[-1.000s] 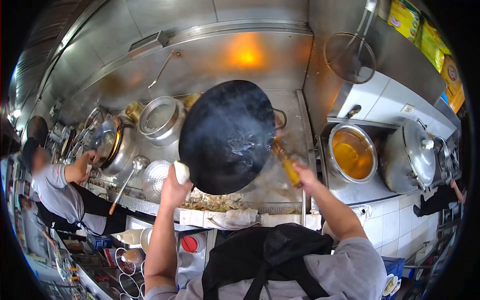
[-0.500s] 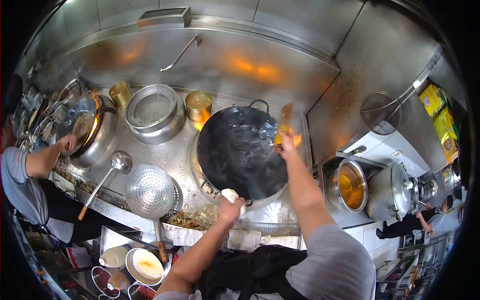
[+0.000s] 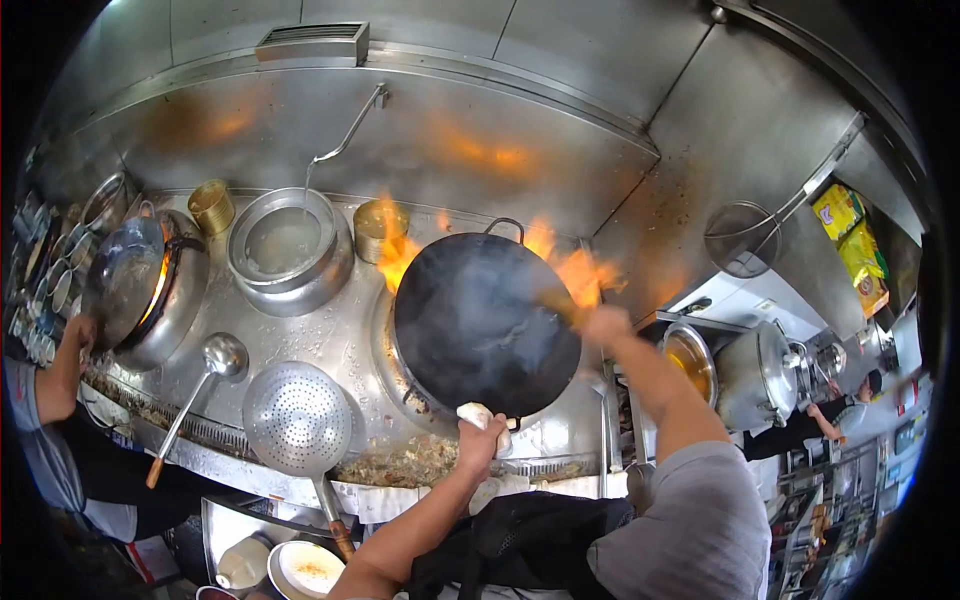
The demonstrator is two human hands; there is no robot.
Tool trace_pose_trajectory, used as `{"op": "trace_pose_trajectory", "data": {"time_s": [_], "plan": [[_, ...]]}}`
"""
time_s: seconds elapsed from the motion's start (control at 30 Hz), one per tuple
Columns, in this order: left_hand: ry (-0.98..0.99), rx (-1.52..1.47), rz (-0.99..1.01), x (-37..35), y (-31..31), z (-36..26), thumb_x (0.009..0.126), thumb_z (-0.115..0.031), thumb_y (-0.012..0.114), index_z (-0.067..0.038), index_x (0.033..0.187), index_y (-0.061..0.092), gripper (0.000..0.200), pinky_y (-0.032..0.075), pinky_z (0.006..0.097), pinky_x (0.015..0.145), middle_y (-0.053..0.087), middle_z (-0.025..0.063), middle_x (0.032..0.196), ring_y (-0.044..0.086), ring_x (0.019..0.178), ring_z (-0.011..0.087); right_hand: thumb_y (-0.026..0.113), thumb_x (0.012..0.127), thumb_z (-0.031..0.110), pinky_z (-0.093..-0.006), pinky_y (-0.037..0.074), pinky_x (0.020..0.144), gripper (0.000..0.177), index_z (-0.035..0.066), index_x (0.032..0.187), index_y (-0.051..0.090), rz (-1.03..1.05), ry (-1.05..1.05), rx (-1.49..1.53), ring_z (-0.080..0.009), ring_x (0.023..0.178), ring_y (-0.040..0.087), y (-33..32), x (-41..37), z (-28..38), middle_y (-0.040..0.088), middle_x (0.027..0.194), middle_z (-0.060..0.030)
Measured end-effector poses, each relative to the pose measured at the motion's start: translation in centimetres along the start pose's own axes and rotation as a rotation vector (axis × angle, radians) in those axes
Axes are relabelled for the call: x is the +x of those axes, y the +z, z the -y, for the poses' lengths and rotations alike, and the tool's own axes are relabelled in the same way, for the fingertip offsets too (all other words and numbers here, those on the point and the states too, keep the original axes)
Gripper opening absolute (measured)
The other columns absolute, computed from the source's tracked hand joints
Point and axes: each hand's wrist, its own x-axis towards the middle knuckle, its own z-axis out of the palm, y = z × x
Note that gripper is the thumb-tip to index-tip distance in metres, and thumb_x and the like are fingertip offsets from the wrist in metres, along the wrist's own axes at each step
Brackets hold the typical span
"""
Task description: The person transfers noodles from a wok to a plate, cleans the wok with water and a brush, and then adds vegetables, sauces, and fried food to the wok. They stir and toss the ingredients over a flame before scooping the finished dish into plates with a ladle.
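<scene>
A large black wok (image 3: 470, 350) sits over the burner, smoke or steam rising from its dark inside. My left hand (image 3: 482, 446) is closed on a folded white cloth (image 3: 474, 412) at the wok's near handle. Motion blurs my right hand (image 3: 604, 326) at the wok's right rim. From it a yellow-brown wok brush (image 3: 556, 298) reaches over the wok, its outline smeared. Flames (image 3: 582, 275) rise behind the rim on the right, and others on the left. The far loop handle (image 3: 505, 226) is free.
A perforated skimmer (image 3: 297, 420) and a ladle (image 3: 224, 355) lie to the left. Water runs from a tap (image 3: 345, 140) into a metal pot (image 3: 250, 230). A pan of amber liquid (image 3: 690, 365) stands right. At far left, a co-worker's hand (image 3: 80, 330) is by another wok (image 3: 125, 290).
Water visible in the wok earlier no longer shows, and flames around it have grown. My right hand has moved right and down with the brush. My left hand stays at the handle.
</scene>
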Motion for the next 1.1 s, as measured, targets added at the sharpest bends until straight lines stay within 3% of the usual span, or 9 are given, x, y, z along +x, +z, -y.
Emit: {"op": "trace_pose_trajectory", "data": {"time_s": [0.13, 0.27, 0.33, 0.47, 0.6, 0.73, 0.83, 0.97, 1.1], "plan": [[-0.095, -0.041, 0.137, -1.0, -0.7, -2.0, 0.088, -0.015, 0.069, -0.004, 0.105, 0.051, 0.028, 0.049, 0.0341, 0.057, 0.060, 0.0046, 0.084, 0.060, 0.070, 0.0156, 0.049, 0.092, 0.054, -0.0481, 0.053, 0.087, 0.066, 0.021, 0.148, 0.036, -0.514, 0.495, 0.584, -0.0376, 0.100, 0.066, -5.5, 0.5, -5.8, 0.069, 0.107, -0.0194], [-0.104, -0.009, 0.113, 0.4, -1.4, 0.6, 0.089, -0.015, 0.068, -0.004, 0.112, 0.048, 0.032, 0.051, 0.0347, 0.058, 0.060, 0.0059, 0.090, 0.061, 0.075, 0.0169, 0.047, 0.094, 0.052, -0.0532, 0.052, 0.083, 0.064, 0.032, 0.151, 0.026, -0.473, 0.431, 0.622, -0.0424, 0.100, 0.064, 0.4, 4.5, 2.1, 0.068, 0.106, -0.0216], [-0.092, -0.003, 0.137, -0.1, -1.5, 0.1, 0.091, -0.015, 0.067, -0.003, 0.119, 0.044, 0.038, 0.053, 0.0353, 0.062, 0.060, 0.0076, 0.099, 0.062, 0.083, 0.0181, 0.044, 0.090, 0.059, -0.0493, 0.052, 0.086, 0.063, 0.013, 0.132, 0.053, -0.397, 0.186, 0.835, -0.0415, 0.100, 0.065, 5.7, 4.8, 10.5, 0.067, 0.108, -0.0221], [-0.092, 0.021, 0.149, -0.1, -1.9, 0.1, 0.093, -0.016, 0.065, -0.002, 0.124, 0.041, 0.042, 0.054, 0.0359, 0.067, 0.058, 0.0087, 0.105, 0.061, 0.089, 0.0189, 0.059, 0.089, 0.051, -0.0444, 0.050, 0.091, 0.066, 0.036, 0.148, 0.035, -0.373, -0.582, 1.017, -0.0357, 0.104, 0.065, 9.4, -1.0, 21.7, 0.064, 0.121, -0.0179], [-0.096, -0.049, 0.097, -0.9, -0.8, -0.6, 0.094, -0.017, 0.064, -0.003, 0.121, 0.044, 0.036, 0.054, 0.0352, 0.068, 0.061, 0.0081, 0.101, 0.062, 0.086, 0.0172, 0.060, 0.087, 0.056, -0.0393, 0.050, 0.092, 0.063, 0.042, 0.145, 0.039, 0.223, -0.643, 0.561, -0.0308, 0.106, 0.065, 4.5, -4.9, 10.9, 0.065, 0.121, -0.0131], [-0.118, 0.015, 0.092, -1.4, -0.7, -1.1, 0.095, -0.018, 0.062, -0.005, 0.115, 0.048, 0.028, 0.052, 0.0339, 0.067, 0.062, 0.0054, 0.093, 0.061, 0.082, 0.0162, 0.058, 0.087, 0.049, -0.0428, 0.050, 0.092, 0.060, 0.026, 0.141, 0.047, -0.077, -0.015, 0.153, -0.0307, 0.107, 0.064, -2.4, -3.1, -1.8, 0.068, 0.115, -0.0122], [-0.148, 0.032, 0.083, -1.8, -0.2, -2.2, 0.094, -0.017, 0.062, -0.003, 0.114, 0.048, 0.028, 0.051, 0.0337, 0.070, 0.061, 0.0060, 0.094, 0.060, 0.084, 0.0165, 0.049, 0.093, 0.050, -0.0482, 0.052, 0.087, 0.064, 0.029, 0.150, 0.029, -0.397, 0.250, 0.533, -0.0352, 0.103, 0.065, -2.1, 0.5, -3.5, 0.069, 0.108, -0.0173], [-0.051, -0.012, 0.021, -1.2, -0.3, 0.4, 0.095, -0.018, 0.062, -0.001, 0.116, 0.047, 0.032, 0.050, 0.0330, 0.073, 0.059, 0.0076, 0.101, 0.058, 0.088, 0.0167, 0.037, 0.096, 0.055, -0.0493, 0.053, 0.080, 0.057, 0.020, 0.139, 0.047, -0.392, 0.297, 0.716, -0.0366, 0.095, 0.067, 1.6, 2.5, 5.9, 0.069, 0.098, -0.0219], [-0.018, 0.174, 0.123, -0.5, -2.0, 1.2, 0.098, -0.023, 0.058, -0.007, 0.120, 0.048, 0.028, 0.052, 0.0331, 0.061, 0.062, 0.0056, 0.100, 0.061, 0.082, 0.0147, 0.043, 0.095, 0.051, -0.0479, 0.049, 0.090, 0.049, 0.016, 0.125, 0.061, -0.292, -0.287, 0.797, -0.0371, 0.105, 0.063, 8.2, -0.7, 19.0, 0.065, 0.115, -0.0199]]}}
